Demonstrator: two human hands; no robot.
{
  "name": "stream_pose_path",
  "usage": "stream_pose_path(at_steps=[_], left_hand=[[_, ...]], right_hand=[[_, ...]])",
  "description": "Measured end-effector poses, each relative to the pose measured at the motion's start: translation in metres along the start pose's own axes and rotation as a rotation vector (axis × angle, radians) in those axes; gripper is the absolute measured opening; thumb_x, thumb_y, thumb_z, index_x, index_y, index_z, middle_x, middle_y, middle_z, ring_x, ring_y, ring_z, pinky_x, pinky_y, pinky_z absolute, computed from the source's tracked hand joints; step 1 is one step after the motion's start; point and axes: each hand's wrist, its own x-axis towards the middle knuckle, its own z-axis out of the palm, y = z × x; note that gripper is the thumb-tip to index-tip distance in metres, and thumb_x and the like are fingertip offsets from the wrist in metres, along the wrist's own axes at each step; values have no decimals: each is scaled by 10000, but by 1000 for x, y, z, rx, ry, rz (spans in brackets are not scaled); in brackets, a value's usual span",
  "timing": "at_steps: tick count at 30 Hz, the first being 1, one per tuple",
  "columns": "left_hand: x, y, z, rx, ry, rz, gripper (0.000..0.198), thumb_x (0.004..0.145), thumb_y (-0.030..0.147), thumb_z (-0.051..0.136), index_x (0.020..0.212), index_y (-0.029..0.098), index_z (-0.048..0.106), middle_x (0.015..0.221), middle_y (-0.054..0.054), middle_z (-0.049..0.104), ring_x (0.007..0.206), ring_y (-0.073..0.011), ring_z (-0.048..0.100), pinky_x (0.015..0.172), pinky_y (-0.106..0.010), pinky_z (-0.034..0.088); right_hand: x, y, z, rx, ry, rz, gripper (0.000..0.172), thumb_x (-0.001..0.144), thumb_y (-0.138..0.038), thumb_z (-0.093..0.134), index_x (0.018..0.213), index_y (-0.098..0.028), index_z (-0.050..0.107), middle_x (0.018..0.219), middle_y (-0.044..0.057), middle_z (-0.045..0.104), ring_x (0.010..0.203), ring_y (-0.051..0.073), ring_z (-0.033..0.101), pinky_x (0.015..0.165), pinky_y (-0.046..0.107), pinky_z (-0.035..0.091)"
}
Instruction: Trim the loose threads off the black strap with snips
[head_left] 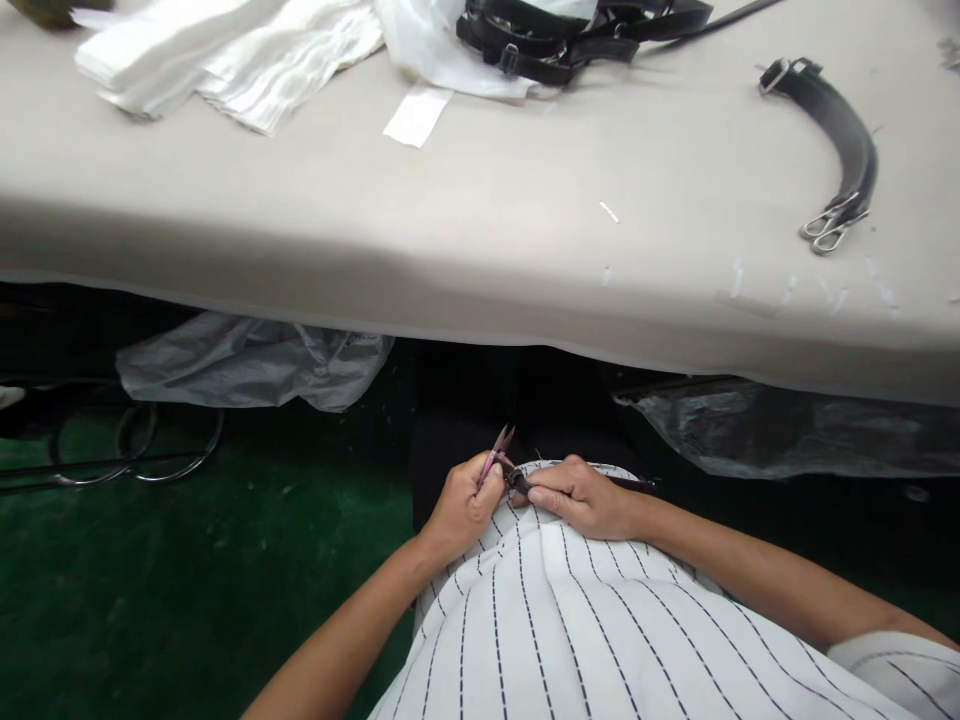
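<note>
My left hand (463, 503) is closed around small pink-handled thread snips (498, 453), whose blades point up and away. My right hand (581, 495) is pinched on a thin dark strap (630, 483) that runs off to the right over my lap. Both hands meet close to my body, just below the table edge, above my white pin-striped shirt (570, 620). The snips' tips sit right beside the strap end between my fingers.
A beige table (480, 230) spans the view. On it lie a curved black strap with metal clips (840, 130), a heap of black straps (570, 35), white folded fabric (225, 50) and a paper tag (418, 115). Plastic bags (255, 360) hang under the table over a green floor.
</note>
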Motion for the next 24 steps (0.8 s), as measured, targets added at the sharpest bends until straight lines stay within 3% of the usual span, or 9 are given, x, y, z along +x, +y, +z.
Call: stream_pose_path(at_steps=[6, 11, 15, 19, 24], left_hand=[[-1, 4, 0, -107, 65, -4, 273, 934, 374, 396, 769, 172, 475, 571, 57, 390, 498, -83, 336, 479, -208, 294], [-3, 11, -1, -122, 78, -12, 255, 937, 360, 402, 807, 164, 502, 567, 59, 393, 498, -78, 336, 483, -205, 294], [-3, 13, -2, -108, 93, -39, 264, 928, 366, 421, 760, 170, 474, 567, 56, 402, 489, -74, 336, 474, -202, 283], [-1, 17, -4, -36, 85, -21, 279, 917, 367, 446, 712, 178, 430, 569, 57, 393, 507, -77, 332, 488, -204, 288], [3, 27, -7, 217, 99, 127, 241, 902, 318, 492, 714, 166, 489, 649, 36, 408, 610, -98, 362, 558, -216, 305]], right_hand=[[3, 5, 1, 143, 118, 148, 340, 975, -378, 421, 928, -125, 643, 812, 33, 633, 694, 132, 560, 634, 233, 414], [3, 5, 0, 208, 153, 204, 337, 948, -426, 463, 936, -128, 620, 720, -1, 552, 615, 109, 463, 566, 221, 364], [5, 5, -2, 299, 169, 238, 335, 917, -448, 515, 983, -132, 606, 740, -1, 542, 630, 111, 451, 571, 223, 363], [10, 6, -1, 314, 201, 280, 360, 887, -476, 553, 953, -129, 622, 630, -30, 503, 550, 97, 414, 512, 215, 331], [15, 5, -4, 321, 236, 222, 330, 908, -442, 533, 960, -153, 683, 829, 27, 633, 763, 156, 563, 677, 251, 431]])
